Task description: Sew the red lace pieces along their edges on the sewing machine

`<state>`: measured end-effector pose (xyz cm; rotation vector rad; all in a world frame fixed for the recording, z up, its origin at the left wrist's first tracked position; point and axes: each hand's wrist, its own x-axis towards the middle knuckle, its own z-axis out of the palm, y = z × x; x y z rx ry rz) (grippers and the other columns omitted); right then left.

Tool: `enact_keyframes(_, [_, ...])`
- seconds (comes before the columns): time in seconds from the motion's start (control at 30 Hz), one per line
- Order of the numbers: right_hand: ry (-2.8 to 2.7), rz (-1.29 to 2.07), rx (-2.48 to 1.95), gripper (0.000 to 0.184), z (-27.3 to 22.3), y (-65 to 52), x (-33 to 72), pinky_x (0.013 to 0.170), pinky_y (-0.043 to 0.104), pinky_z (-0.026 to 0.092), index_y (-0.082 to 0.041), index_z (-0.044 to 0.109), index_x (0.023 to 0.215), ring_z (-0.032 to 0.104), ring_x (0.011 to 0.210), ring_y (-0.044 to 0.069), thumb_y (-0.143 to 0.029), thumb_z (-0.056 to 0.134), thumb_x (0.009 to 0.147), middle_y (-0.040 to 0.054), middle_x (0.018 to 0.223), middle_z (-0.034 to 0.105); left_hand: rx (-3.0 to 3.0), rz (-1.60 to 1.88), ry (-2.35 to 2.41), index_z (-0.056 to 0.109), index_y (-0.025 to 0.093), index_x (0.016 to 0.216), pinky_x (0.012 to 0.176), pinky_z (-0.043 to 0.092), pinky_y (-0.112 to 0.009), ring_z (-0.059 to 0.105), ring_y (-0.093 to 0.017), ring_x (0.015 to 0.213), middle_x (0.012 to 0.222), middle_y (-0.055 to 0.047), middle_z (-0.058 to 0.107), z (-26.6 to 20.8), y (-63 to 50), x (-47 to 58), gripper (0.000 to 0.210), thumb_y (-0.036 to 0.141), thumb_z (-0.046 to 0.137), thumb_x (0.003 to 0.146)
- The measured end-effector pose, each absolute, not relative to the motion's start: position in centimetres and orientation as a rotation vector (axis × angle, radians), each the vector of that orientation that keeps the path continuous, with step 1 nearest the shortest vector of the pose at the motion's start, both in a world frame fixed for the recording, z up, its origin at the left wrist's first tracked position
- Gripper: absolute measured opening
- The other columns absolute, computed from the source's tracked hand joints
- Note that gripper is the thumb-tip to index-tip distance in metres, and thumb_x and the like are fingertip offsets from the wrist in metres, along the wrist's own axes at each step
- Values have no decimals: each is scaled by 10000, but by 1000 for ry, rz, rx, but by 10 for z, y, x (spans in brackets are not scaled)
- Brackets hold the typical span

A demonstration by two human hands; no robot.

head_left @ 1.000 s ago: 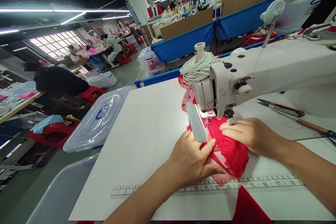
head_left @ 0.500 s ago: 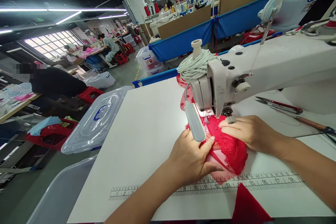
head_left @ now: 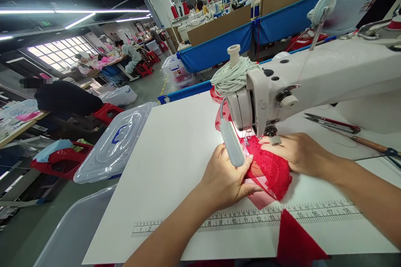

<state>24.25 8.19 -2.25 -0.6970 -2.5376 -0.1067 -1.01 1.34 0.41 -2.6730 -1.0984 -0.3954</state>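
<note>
Touching red lace [head_left: 275,171], 2 hands [head_left: 224,179] [head_left: 300,154], ruler-marked white tabletop [head_left: 169,154], strip-lit workshop [head_left: 150,79]

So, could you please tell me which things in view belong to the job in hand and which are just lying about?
In use:
red lace fabric, under the left hand and right hand
sewing machine
small lamp

Apparently just lying about:
red-handled snips
brown-handled tool
red fabric triangle at the table's front edge
clear lidded box
</note>
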Motion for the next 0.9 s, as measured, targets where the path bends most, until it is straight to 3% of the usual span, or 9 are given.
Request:
enact_keyframes(0.1, [-2544, -104, -619, 364, -19, 80, 242, 536, 277, 388, -218, 667, 1016, 592, 683, 156, -14, 445, 812, 35, 909, 713, -2747, -403, -1056, 664, 79, 1215, 868, 524, -493, 639, -314, 985, 1136, -208, 672, 5, 12, -5, 862, 693, 100, 996])
enact_keyframes(0.2, [-2554, -140, -510, 342, -20, 79, 240, 542, 279, 381, -218, 653, 1017, 564, 652, 146, -12, 418, 878, 26, 899, 710, -2835, -366, -1057, 668, 82, 1105, 667, 551, -385, 632, -230, 748, 945, -144, 669, 7, 10, 2, 795, 653, 121, 1020])
enact_keyframes(0.27, [-2551, -173, -484, 321, -21, 78, 238, 527, 278, 363, -209, 641, 956, 541, 622, 138, -7, 398, 903, 19, 863, 697, -2826, -380, -1094, 656, 84, 1070, 619, 545, -368, 607, -217, 695, 866, -112, 645, 8, 9, 5, 728, 610, 154, 1040])
enact_keyframes(0.47, [-2509, -173, -561, 340, -21, 75, 237, 505, 286, 333, -198, 599, 840, 527, 606, 150, 57, 374, 835, 7, 752, 642, -2813, -361, -1176, 633, 94, 1114, 601, 544, -359, 626, -237, 757, 933, -145, 650, 5, 6, 7, 711, 612, 152, 1036])
enact_keyframes(0.63, [-2470, -160, -585, 354, -31, 77, 239, 534, 287, 349, -196, 580, 828, 547, 658, 145, 75, 352, 813, 30, 904, 684, -2670, -368, -1095, 635, 50, 1166, 674, 562, -410, 650, -328, 988, 1205, -255, 641, -2, 1, 8, 787, 673, 181, 1003])
enact_keyframes(0.9, [-2467, -213, -630, 330, -34, 78, 240, 520, 311, 270, -213, 526, 761, 460, 595, 149, 71, 362, 795, 3, 774, 615, -2642, -318, -1096, 626, 55, 1222, 724, 557, -440, 628, -342, 1047, 1188, -251, 664, -7, -2, 7, 749, 682, 287, 994])
